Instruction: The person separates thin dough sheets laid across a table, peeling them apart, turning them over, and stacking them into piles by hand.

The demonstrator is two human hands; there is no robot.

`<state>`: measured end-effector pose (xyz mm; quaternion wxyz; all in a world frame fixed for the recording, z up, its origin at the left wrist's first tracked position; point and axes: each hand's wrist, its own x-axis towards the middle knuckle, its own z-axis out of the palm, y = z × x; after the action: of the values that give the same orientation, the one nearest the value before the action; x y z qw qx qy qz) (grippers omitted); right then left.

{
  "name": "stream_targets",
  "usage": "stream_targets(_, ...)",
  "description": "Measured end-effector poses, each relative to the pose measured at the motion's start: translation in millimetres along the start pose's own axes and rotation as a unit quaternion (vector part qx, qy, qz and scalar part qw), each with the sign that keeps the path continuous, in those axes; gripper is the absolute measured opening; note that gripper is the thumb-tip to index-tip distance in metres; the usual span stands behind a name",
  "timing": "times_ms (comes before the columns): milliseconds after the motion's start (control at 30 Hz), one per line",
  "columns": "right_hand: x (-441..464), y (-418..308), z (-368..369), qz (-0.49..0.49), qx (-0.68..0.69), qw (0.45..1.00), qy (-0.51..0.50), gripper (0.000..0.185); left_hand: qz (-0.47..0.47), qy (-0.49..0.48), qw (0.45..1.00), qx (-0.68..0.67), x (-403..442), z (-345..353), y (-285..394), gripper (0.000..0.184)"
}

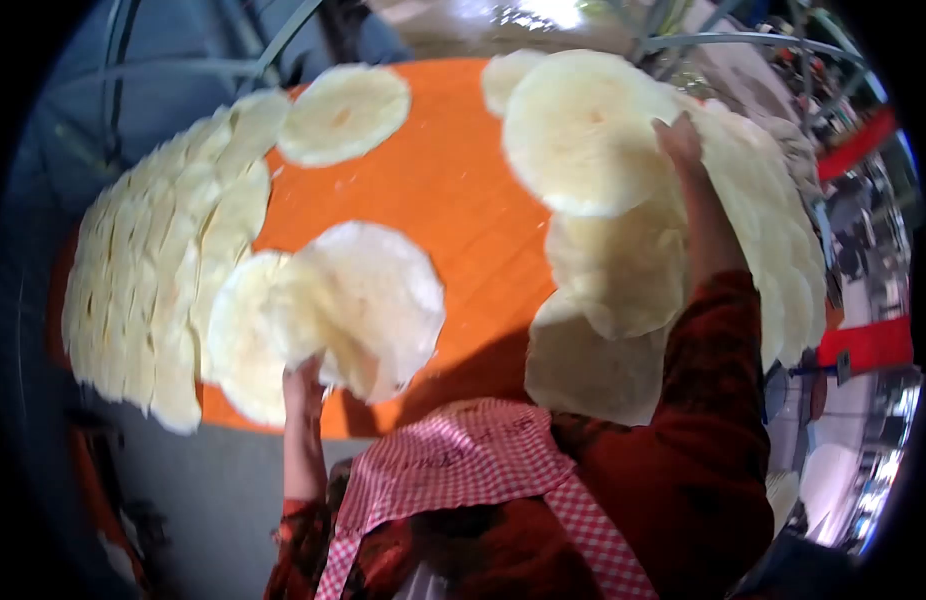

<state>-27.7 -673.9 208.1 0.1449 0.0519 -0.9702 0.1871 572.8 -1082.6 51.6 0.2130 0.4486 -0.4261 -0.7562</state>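
Head view: here is the left hand (pixel 303 388), working over the near left part of the orange tabletop (pixel 473 210), fingers closed on the lower edge of a thin, cream, dough-like sheet (pixel 318 310) that rises in blurred folds. To the right of those folds spreads a wide pale round (pixel 393 275); whether the two are one piece, the blur won't tell. Just to the left, a cream disc (pixel 241 335) lies partly covered, reaching the near edge.

Across to the far right corner, and there's the right hand (pixel 681 142), arm stretched out, fingers slightly bent at the right rim of a large, smooth, cream circle (pixel 583 125). It's touching, but whether the fingers pinch or only press can't be made out. Behind that circle's left side peeks a smaller pale sheet (pixel 507 82) at the far edge. Towards the near edge come two more, a middle round (pixel 623 270) in part shadow and a duller near round (pixel 593 365), each overlapping its neighbour.

Over on the left side, overlapping rows of pale sheets (pixel 148 265) run down the edge like scales; more overlapping cream sheets (pixel 768 235) line the right side. One flat, pale yellow disc (pixel 343 112) sits at the far left, its left side meeting the rows.
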Motion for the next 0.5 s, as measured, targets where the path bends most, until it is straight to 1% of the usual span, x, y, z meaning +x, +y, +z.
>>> stream_targets(33, -26.9, -16.7, -3.7, -0.006, -0.048, 0.999, 0.008, 0.052, -0.007, 0.007, 1.000, -0.003, -4.5, 5.2, 0.1, 0.045)
stream_targets(67, -50.1, -13.7, 44.3, -0.104, -0.004, 0.994, 0.039, 0.052, -0.010, 0.027, 1.000, 0.000, -12.5, 7.7, 0.1, 0.044)
stream_targets(100, -75.1, -7.7, 85.4, -0.193, 0.037, 0.978, 0.075, 0.053, -0.014, 0.036, 0.999, 0.004, -16.5, 15.4, 2.9, 0.043)
stream_targets(133, -135.6, -30.5, 94.8, -0.238, 0.167, 0.957, -0.021, 0.048, -0.021, 0.030, 0.999, 0.010, -15.0, 26.3, 5.1, 0.042)
stream_targets(167, -212.2, -75.1, 82.4, -0.251, 0.277, 0.914, -0.157, 0.043, -0.017, 0.030, 0.999, -0.032, -18.5, 37.2, 7.1, 0.039)
stream_targets(200, -279.7, -116.5, 68.5, -0.272, 0.336, 0.862, -0.263, 0.038, -0.010, 0.002, 0.998, -0.057, -17.9, 45.9, 9.8, 0.038)
stream_targets(233, -334.7, -156.1, 56.8, -0.311, 0.369, 0.808, -0.338, 0.034, -0.004, -0.022, 0.996, -0.082, -20.0, 56.1, 14.5, 0.036)
stream_targets(267, -373.7, -187.7, 47.4, -0.353, 0.382, 0.769, -0.371, 0.029, 0.008, -0.041, 0.994, -0.098, -29.5, 75.0, 26.3, 0.035)
stream_targets(300, -397.4, -212.1, 40.5, -0.378, 0.385, 0.754, -0.376, 0.024, 0.016, -0.057, 0.996, -0.061, -27.7, 81.8, 31.0, 0.034)
stream_targets(333, -408.7, -234.4, 37.8, -0.377, 0.385, 0.759, -0.366, 0.020, 0.046, -0.060, 0.995, -0.062, -36.3, 96.5, 42.1, 0.033)
stream_targets(367, -407.4, -249.3, 38.3, -0.354, 0.391, 0.774, -0.350, 0.015, 0.078, -0.062, 0.993, -0.065, -46.9, 110.6, 55.4, 0.032)
stream_targets(400, -397.4, -259.5, 40.1, -0.315, 0.407, 0.791, -0.332, 0.011, 0.088, -0.122, 0.986, -0.076, -51.7, 113.0, 64.6, 0.031)
stream_targets(433, -377.7, -260.4, 41.1, -0.264, 0.435, 0.802, -0.312, 0.007, 0.116, -0.210, 0.969, -0.065, -50.9, 111.2, 72.5, 0.032)
stream_targets(467, -351.0, -255.0, 37.9, -0.209, 0.470, 0.806, -0.295, 0.005, 0.142, -0.222, 0.964, -0.042, -61.1, 113.6, 82.3, 0.033)
stream_targets(500, -322.8, -244.1, 27.6, -0.155, 0.511, 0.799, -0.278, 0.007, 0.167, -0.235, 0.957, -0.020, -69.4, 115.1, 89.2, 0.034)
